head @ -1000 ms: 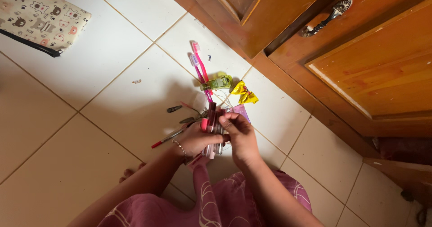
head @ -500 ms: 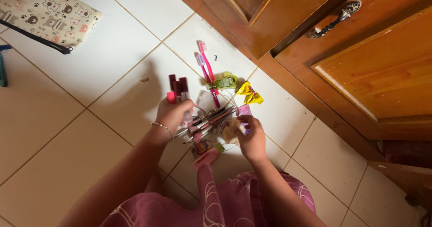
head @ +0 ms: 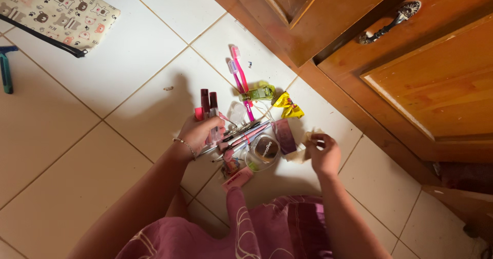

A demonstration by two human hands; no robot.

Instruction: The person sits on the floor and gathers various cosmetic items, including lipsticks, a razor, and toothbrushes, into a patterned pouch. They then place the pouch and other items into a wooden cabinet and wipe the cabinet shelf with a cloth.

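While seated on the tiled floor [head: 102, 151] | left hand [head: 197, 131] gripping upright lip-gloss tubes [head: 208, 110], long axes pointing away | right hand [head: 322, 154] pinching crumpled paper [head: 306, 141], right of cosmetics pile [head: 251, 141] | pile between hands.

Dark-capped lip-gloss tubes [head: 208, 110] stood upright left of the round compact [head: 265, 149]; a crumpled beige wrapper [head: 306, 145] lay just right of it.
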